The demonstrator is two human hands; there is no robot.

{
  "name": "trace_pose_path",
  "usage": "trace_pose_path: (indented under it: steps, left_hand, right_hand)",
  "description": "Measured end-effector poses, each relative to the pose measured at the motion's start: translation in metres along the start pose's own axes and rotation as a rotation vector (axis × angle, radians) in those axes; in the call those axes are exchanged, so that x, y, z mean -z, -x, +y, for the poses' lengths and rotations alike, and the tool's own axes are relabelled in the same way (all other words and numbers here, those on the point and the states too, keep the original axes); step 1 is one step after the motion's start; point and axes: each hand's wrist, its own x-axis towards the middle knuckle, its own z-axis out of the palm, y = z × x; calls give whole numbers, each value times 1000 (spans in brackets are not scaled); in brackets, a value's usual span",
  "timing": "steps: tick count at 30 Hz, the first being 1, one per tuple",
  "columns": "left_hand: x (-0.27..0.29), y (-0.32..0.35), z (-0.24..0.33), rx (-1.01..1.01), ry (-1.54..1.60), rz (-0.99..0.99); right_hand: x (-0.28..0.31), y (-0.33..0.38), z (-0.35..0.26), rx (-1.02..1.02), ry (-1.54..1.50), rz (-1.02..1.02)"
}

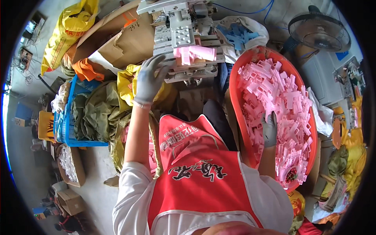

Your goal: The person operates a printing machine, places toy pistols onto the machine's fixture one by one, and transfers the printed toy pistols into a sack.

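A pink plastic pistol-shaped piece [201, 53] lies on the bed of a grey metal machine [182, 31], below its perforated head plate. My left hand [149, 80], in a grey glove, is raised beside the machine's left edge. Its fingers are apart and slightly bent, with nothing seen in them, and the pink piece lies to their right. In a red basin [234, 84] on my right, my right hand [269, 130], also gloved, reaches in among heaped pink plastic pieces [291, 98]. Its fingertips are partly hidden there, so any grip is unclear.
Blue plastic pieces [239, 34] fill a white sack behind the basin. A fan [319, 29] stands at the far right. Left of me are a blue crate [71, 117] with olive cloth, a large cardboard box [125, 45] and a yellow sack [68, 35].
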Motion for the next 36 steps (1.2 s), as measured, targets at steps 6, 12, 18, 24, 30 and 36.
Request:
trace_pose_path:
  steps: [6,12,18,24,30,36]
  left_hand:
    - [-25,-43,-14,22,148,-218]
    - [-26,-42,-8,45,207,-125]
    - [-12,5,-2,135,100,249]
    - [27,141,-51,429,59,393]
    - [82,263,-58,838,-249,375]
    - [69,329,-102,949,-364,217]
  right_hand:
    - [-59,-2,-32,55,171,-72]
    - [-128,-28,-68,191,-14,-381]
    - [-240,-55,-80,581,561,-502]
    - [-308,-69,-85,1151,911,-655]
    - [-320,-77,-100,1154,1159,-852]
    - [-299,-49,-94,1374,1117,-597]
